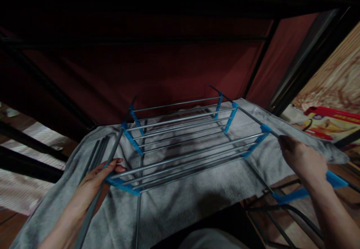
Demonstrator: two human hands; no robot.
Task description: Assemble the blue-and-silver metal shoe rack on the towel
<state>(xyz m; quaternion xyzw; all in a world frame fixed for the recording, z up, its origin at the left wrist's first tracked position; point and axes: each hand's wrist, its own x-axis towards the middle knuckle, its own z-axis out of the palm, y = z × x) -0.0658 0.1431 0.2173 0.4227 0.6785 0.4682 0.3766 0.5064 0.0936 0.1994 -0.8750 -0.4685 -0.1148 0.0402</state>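
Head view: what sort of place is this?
Probably a room in a home, perhaps a sleeping area, though that's uncertain: a soft gray blanket is spread beneath the tube rack, with a red, fabric-like sheet behind it.

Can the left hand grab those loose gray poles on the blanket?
Probably yes: the gray poles lie close beside the left hand. But it is holding the rack, so it would likely have to let go first.

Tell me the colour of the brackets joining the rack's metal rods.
The brackets are bright blue, showing best in the head view.
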